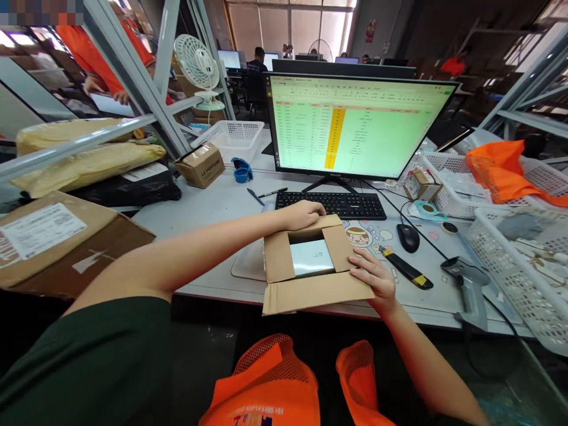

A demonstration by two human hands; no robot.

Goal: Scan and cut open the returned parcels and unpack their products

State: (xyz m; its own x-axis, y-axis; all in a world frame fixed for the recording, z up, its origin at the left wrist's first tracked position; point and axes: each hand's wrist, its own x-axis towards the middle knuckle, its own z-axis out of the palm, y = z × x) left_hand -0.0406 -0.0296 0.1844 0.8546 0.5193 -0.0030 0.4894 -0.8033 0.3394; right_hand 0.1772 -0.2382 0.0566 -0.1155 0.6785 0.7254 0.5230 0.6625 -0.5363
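A small brown cardboard box [278, 260] lies in front of me at the desk's near edge, its flaps folded outward. Through the opening a white, glossy packet or inner box [312, 256] with small print shows. My left hand [304, 214] reaches across to the far side, its fingers curled at the back flap. My right hand [373, 277] grips the right side, fingers on the side flap and palm by the near flap; its thumb is hidden. Just right of it lies a black and yellow box cutter [406, 267].
Behind the box stand a keyboard [355, 205] and a monitor [359, 127]. A mouse [408, 238], a barcode scanner [469, 290] and white baskets [521, 272] are on the right. Parcels [57, 242] and a small carton [202, 165] occupy the left, near a metal frame [133, 71].
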